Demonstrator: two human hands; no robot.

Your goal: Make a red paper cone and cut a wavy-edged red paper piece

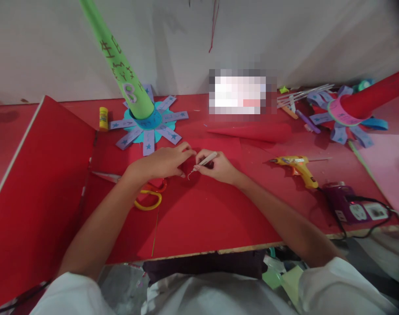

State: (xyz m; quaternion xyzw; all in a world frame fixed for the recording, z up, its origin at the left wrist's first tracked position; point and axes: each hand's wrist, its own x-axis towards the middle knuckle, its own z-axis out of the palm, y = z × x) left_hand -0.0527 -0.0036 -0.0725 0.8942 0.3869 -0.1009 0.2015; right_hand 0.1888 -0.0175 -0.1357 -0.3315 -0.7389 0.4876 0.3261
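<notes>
My right hand is closed around a pale pen, its tip touching the red sheet beside a small light curved mark. Just to the left, my left hand rests on the red surface with its fingers apart and holds nothing. Scissors with red and yellow handles lie partly under my left forearm. Behind my left hand stands a green paper cone in a blue ring with purple strips around it.
A yellow glue gun and a purple box with a cord lie at the right. A red cone lies behind my hands. A red panel rises at the left, near a yellow glue stick.
</notes>
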